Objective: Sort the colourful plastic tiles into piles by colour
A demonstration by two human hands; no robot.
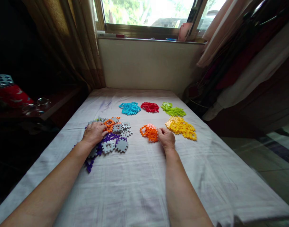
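My left hand (94, 133) rests on a mixed pile of grey and purple pieces, its fingers closed at an orange piece (109, 125) on the pile. Purple pieces (110, 137) and a grey square piece (122, 146) lie beside and in front of it. My right hand (166, 137) is at the right edge of a small orange pile (150, 132), fingertips pinched at an orange piece there. Farther back sit a blue pile (130, 108), a red pile (150, 107) and a lime green pile (173, 109). A yellow pile (181, 127) lies right of my right hand.
A white cloth (135, 183) covers the table. Beyond it are a wall (146, 64) and a window. A brown curtain (80, 41) hangs at the left, above a side shelf with glasses (42, 102). Hanging clothes (243, 66) are at the right.
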